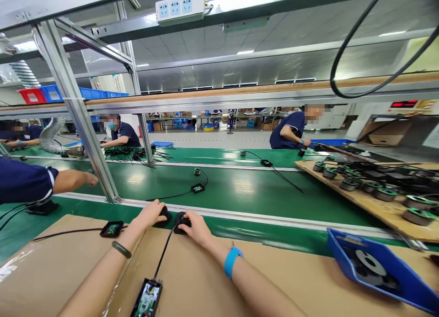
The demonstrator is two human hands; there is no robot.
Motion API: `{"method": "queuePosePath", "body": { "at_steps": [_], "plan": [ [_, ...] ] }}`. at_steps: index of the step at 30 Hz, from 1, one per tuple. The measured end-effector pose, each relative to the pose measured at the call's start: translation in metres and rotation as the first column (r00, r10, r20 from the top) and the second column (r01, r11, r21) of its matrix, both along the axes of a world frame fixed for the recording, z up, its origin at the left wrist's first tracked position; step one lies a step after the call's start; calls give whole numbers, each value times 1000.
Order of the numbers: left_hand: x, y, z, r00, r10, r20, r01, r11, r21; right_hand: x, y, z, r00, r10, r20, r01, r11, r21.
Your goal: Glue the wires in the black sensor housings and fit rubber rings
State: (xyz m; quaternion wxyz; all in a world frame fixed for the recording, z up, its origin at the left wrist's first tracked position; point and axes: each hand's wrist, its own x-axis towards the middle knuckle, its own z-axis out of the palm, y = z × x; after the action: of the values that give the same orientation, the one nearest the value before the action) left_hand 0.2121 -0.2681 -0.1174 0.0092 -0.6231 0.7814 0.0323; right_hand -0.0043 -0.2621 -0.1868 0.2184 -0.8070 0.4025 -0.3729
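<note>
My left hand [153, 214] is closed around a small black round part [165, 215] at the far edge of the cardboard. Close beside it, my right hand [196, 226] grips a black round housing [179, 221], thumb and fingers on its side. A black cable runs from this housing down to an open black case with a green circuit board [148, 298], lying on the cardboard in front of me. Left of my left forearm lies another open case with a circuit board [111, 229], also on a cable. The undersides of both held parts are hidden.
Cardboard [212, 280] covers my bench. A blue bin [380, 266] with dark parts and a pale ring stands right. Beyond runs a green belt [226, 193] carrying a wired board [198, 188]. A wooden board [370, 203] holds several copper coils. A co-worker's arm [72, 182] reaches in from the left, near a metal post [78, 111].
</note>
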Motion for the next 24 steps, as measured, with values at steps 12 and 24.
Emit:
{"method": "queuePosePath", "body": {
  "at_steps": [12,24],
  "plan": [
    [11,0,2,985,72,-156,-64,996,57,36,2,10,993,-44,-108,46,999,13],
    [132,84,9,948,286,-139,-248,939,240,38,-1,8,972,-43,-232,49,998,24]
  ]
}}
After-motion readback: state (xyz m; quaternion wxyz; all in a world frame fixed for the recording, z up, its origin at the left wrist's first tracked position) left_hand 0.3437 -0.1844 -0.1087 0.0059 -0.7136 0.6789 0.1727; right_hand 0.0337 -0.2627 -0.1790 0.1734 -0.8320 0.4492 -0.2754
